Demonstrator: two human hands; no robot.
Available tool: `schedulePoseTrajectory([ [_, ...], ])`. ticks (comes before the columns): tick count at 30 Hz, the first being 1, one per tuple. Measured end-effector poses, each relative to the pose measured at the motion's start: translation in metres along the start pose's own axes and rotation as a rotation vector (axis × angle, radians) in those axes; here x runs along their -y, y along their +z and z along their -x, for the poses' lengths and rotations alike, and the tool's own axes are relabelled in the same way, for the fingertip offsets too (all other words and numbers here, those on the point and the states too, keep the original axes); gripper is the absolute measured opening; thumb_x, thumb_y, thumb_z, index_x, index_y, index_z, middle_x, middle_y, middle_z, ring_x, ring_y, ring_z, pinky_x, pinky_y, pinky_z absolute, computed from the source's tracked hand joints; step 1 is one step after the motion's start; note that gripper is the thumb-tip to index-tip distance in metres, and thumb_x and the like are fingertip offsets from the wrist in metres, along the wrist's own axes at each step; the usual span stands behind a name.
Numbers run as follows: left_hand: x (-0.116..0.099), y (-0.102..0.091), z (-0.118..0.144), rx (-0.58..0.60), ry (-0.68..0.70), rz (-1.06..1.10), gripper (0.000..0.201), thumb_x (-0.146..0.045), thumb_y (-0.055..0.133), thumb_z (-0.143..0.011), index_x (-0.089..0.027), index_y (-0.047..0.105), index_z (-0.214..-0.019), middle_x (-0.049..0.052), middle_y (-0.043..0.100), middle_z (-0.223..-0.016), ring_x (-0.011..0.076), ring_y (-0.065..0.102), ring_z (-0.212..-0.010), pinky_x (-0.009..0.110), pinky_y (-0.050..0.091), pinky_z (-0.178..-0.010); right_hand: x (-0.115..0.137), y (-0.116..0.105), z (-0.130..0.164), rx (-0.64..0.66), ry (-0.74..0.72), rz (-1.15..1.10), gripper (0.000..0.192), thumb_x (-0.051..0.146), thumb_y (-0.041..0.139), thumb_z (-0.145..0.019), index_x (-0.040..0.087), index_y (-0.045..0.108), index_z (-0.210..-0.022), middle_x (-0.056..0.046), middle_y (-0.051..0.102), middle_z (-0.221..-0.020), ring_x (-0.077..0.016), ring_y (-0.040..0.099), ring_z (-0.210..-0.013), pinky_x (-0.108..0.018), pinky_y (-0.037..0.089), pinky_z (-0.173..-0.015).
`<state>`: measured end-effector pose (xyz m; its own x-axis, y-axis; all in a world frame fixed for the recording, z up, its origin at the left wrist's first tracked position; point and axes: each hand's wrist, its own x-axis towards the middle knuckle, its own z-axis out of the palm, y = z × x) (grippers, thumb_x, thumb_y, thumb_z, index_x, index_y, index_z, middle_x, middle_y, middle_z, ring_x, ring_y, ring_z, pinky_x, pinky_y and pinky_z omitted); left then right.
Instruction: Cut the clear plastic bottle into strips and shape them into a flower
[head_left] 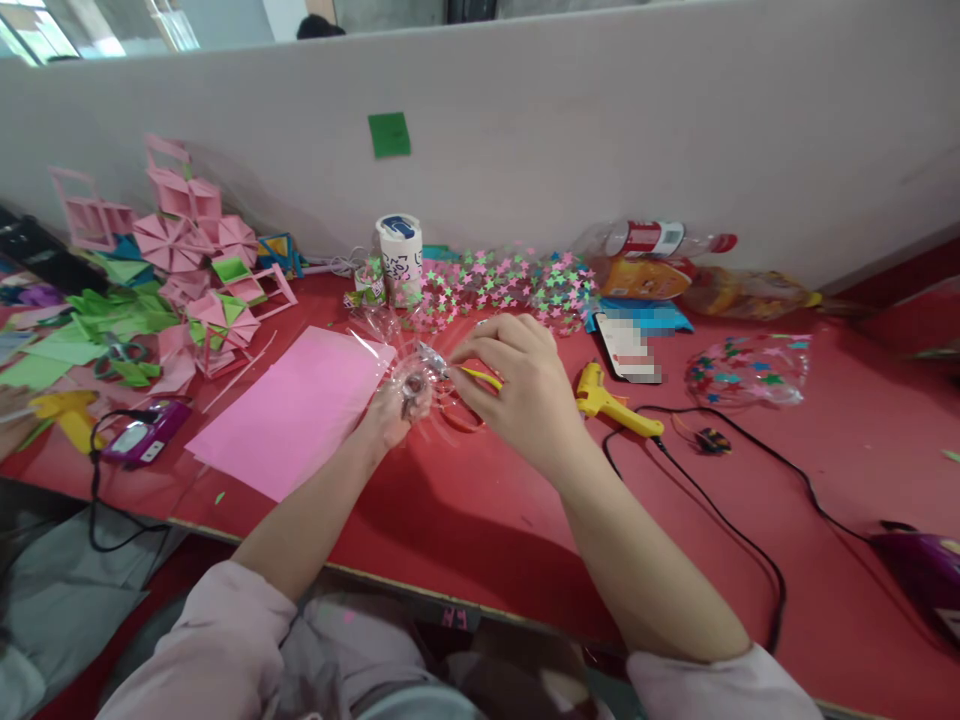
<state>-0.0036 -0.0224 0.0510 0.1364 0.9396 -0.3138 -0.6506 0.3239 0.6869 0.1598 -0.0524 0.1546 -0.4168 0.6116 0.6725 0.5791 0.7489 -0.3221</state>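
My left hand [391, 410] grips the gathered neck of a clear plastic balloon wrap [390, 330] above the red table [465, 520]. My right hand [517, 385] pinches a thin yellow ribbon [482, 377] right at that neck, fingers closed on it. The clear film fans out around both hands, partly over a pink paper sheet [292, 405]. Behind the hands lies a clear balloon filled with pink and green star confetti [510, 285].
A yellow glue gun [611, 400] with a black cord [720, 510] lies right of my hand, a phone [628, 348] behind it. A white tube [400, 255], bottles [652, 240], another confetti balloon [750, 368], pink and green paper crafts [187, 260] and a grey partition wall [525, 130] surround the table.
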Motion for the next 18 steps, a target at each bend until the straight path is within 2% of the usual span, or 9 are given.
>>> schedulePoseTrajectory([
  [4,0.002,-0.003,-0.002,0.009,0.021,-0.023,0.034,-0.025,0.054,-0.090,-0.018,0.041,-0.060,-0.007,0.038,-0.041,0.0039,0.031,-0.031,0.015,0.023,-0.035,-0.005,0.009,0.000,0.011,0.002,0.016,0.015,0.025,0.057,-0.091,0.018,0.070,-0.085,-0.007,0.063,-0.089,-0.0213,0.052,-0.084,-0.037,0.039,-0.078],
  [10,0.007,-0.006,-0.003,-0.012,0.127,-0.033,0.026,-0.013,0.057,-0.085,-0.017,0.046,-0.062,-0.006,0.041,-0.043,0.0048,0.038,-0.036,0.016,0.026,-0.038,-0.007,0.023,0.003,-0.005,0.012,0.095,0.021,0.033,0.059,-0.091,0.018,0.069,-0.080,-0.008,0.062,-0.087,-0.0234,0.049,-0.087,-0.039,0.037,-0.081],
  [15,0.008,-0.007,-0.001,-0.012,0.131,-0.038,0.018,-0.014,0.057,-0.084,-0.016,0.051,-0.067,-0.003,0.050,-0.049,0.0056,0.043,-0.041,0.016,0.031,-0.041,-0.014,0.032,0.004,-0.003,0.028,0.064,0.015,0.024,0.063,-0.088,0.020,0.065,-0.073,-0.006,0.061,-0.086,-0.0221,0.050,-0.086,-0.038,0.037,-0.081],
  [18,0.006,-0.005,-0.001,-0.060,0.113,-0.021,0.020,-0.016,0.058,-0.085,-0.016,0.051,-0.066,-0.003,0.050,-0.049,0.0052,0.042,-0.040,0.016,0.033,-0.042,-0.015,0.032,0.004,-0.003,0.048,0.019,0.015,0.025,0.063,-0.088,0.020,0.065,-0.074,-0.006,0.062,-0.087,-0.0222,0.051,-0.087,-0.039,0.038,-0.082],
])
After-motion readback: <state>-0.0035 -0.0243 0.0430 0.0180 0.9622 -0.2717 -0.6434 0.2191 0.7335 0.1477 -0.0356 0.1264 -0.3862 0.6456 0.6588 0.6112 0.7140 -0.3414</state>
